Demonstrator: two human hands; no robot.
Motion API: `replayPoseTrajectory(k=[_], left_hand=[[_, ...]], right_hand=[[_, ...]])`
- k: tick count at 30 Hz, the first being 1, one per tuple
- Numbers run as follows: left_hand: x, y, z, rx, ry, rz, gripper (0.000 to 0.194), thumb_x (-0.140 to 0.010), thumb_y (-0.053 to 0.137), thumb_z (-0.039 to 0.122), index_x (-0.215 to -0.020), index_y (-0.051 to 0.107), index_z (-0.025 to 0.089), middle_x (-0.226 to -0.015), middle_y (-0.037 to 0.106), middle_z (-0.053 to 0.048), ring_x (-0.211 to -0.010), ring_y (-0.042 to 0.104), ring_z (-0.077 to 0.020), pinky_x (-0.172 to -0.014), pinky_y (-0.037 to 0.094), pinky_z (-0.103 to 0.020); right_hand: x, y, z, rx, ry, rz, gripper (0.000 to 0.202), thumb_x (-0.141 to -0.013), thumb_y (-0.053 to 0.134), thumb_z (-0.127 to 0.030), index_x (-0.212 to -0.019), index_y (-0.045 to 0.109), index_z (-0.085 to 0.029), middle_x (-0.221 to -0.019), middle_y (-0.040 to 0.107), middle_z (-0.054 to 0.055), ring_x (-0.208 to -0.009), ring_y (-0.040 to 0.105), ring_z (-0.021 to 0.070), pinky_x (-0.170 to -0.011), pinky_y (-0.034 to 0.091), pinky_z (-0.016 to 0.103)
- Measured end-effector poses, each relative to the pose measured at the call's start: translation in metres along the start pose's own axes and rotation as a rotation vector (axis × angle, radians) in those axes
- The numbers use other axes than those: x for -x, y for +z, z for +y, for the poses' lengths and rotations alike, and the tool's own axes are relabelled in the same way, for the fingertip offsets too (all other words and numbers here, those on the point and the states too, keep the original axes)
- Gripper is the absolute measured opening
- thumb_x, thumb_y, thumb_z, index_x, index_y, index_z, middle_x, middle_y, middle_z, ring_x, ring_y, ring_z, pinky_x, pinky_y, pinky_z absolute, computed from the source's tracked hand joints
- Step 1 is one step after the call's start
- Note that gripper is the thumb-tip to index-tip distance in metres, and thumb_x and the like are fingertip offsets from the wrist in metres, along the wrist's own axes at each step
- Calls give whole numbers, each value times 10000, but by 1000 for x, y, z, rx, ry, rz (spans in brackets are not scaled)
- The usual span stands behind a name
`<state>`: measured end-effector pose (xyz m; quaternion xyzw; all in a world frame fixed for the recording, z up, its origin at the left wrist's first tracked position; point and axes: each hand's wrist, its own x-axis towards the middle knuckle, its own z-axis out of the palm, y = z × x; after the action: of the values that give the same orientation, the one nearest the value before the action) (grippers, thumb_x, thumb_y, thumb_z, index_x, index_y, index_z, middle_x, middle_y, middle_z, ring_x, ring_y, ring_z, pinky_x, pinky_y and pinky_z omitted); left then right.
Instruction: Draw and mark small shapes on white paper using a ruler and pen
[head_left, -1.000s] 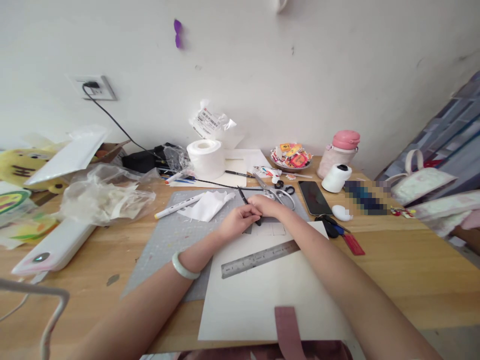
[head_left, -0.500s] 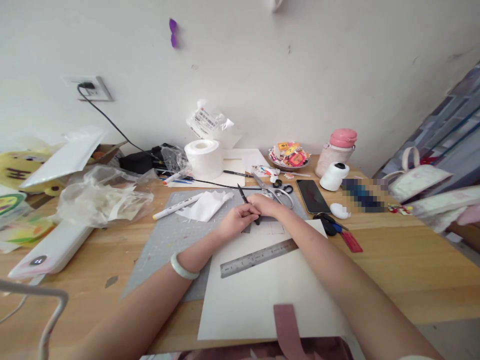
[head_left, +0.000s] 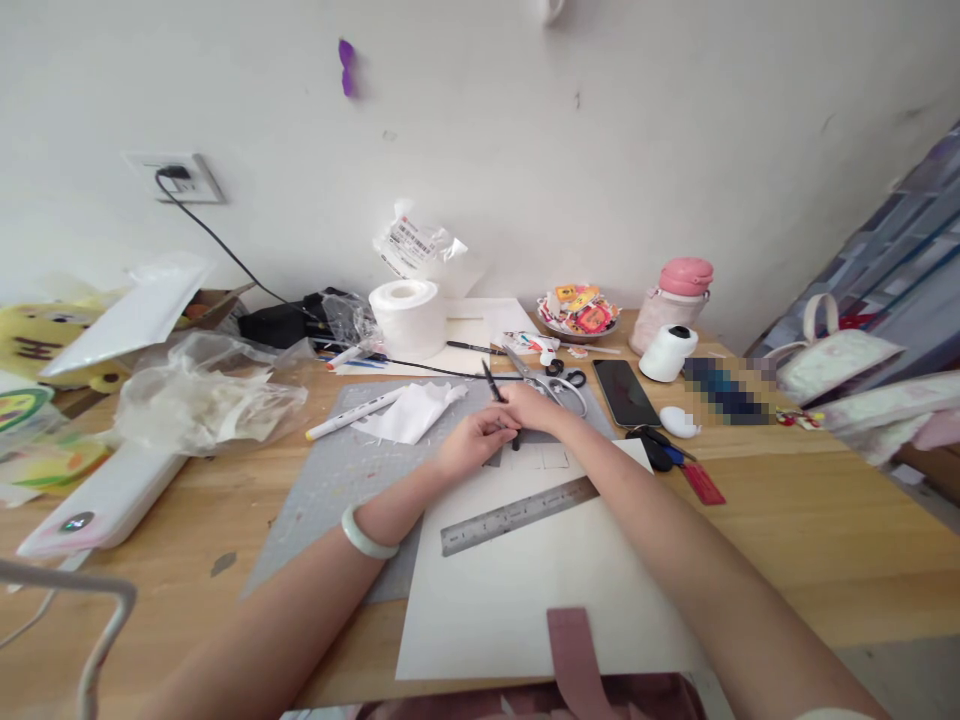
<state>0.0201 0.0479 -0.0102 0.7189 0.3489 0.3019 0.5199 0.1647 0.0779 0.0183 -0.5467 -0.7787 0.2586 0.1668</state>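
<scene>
My left hand [head_left: 476, 441] and my right hand [head_left: 528, 408] meet at the top of a sheet of white paper [head_left: 517, 600]. Between them a slim black pen [head_left: 490, 378] slants, one end pointing up and away, the other showing below my fingers. Left thumb and fingers pinch its lower part. The right hand is curled closed against it, its fingertips mostly hidden. Faint drawn boxes [head_left: 551, 458] show on the paper beside my hands. Nearer to me, a steel ruler [head_left: 510, 518] lies across the sheet, its right end by my right forearm.
Under the paper is a grey cutting mat [head_left: 322, 510]. Scissors [head_left: 574, 398], a phone [head_left: 625, 392] and keys [head_left: 660, 450] lie beyond and right of my hands. A white marker [head_left: 349, 415], crumpled tissue [head_left: 412, 412], a white roll [head_left: 409, 325] and plastic bags [head_left: 202, 395] stand left.
The pen has tipped slightly more upright, its far end moving a little to the right. Both hands stay in nearly the same place; ruler and paper have not moved.
</scene>
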Motion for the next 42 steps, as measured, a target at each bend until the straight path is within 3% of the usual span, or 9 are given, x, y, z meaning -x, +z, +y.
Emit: replayPoseTrajectory(k=[3,5,10,14,19,27,42], left_hand=[[1,0,0,-10,-34,-4,246,-755,537,384,-786,559,142,-439,309,99,-380,227,-38,-382,168,-171],[1,0,1,-7,-35,-11,256,-754,536,395,-787,556,142,-434,294,103,-377,218,-38,-380,163,-171],[2,0,3,-11,-35,-1,254,-746,532,393,-776,561,143,-436,307,99,-385,238,-45,-391,201,-173],[3,0,5,-35,-47,11,251,-742,534,391,-775,572,145,-436,305,101,-392,238,-50,-410,227,-180],[3,0,5,-37,-34,11,221,-752,520,363,-786,570,150,-431,307,101,-393,247,-56,-421,247,-183],[3,1,7,-22,-31,4,240,-745,520,377,-776,567,144,-430,291,102,-387,227,-48,-403,207,-178],[4,2,9,-28,-47,14,289,-734,530,426,-776,559,141,-428,289,99,-390,237,-49,-393,172,-176]], right_hand=[[6,-8,-6,-255,128,322,322,-804,411,-431,-610,449,-178,-515,471,-6,-504,453,110,-475,330,230],[16,-11,-9,-478,211,419,370,-824,350,-502,-722,493,-176,-575,531,19,-485,492,113,-449,378,224],[58,2,-1,-605,265,426,312,-783,442,-490,-836,526,-195,-712,610,40,-587,584,139,-486,480,230],[82,22,8,-702,314,502,282,-750,478,-470,-798,501,-193,-657,586,23,-563,578,147,-469,490,250],[83,29,6,-666,269,440,180,-736,494,-373,-720,485,-194,-534,505,-40,-467,520,106,-452,457,222],[79,27,9,-616,274,369,123,-725,484,-310,-674,457,-202,-520,502,-49,-439,507,100,-443,434,217],[78,30,13,-549,264,339,123,-749,473,-324,-718,460,-206,-527,523,-33,-458,527,121,-456,432,234]])
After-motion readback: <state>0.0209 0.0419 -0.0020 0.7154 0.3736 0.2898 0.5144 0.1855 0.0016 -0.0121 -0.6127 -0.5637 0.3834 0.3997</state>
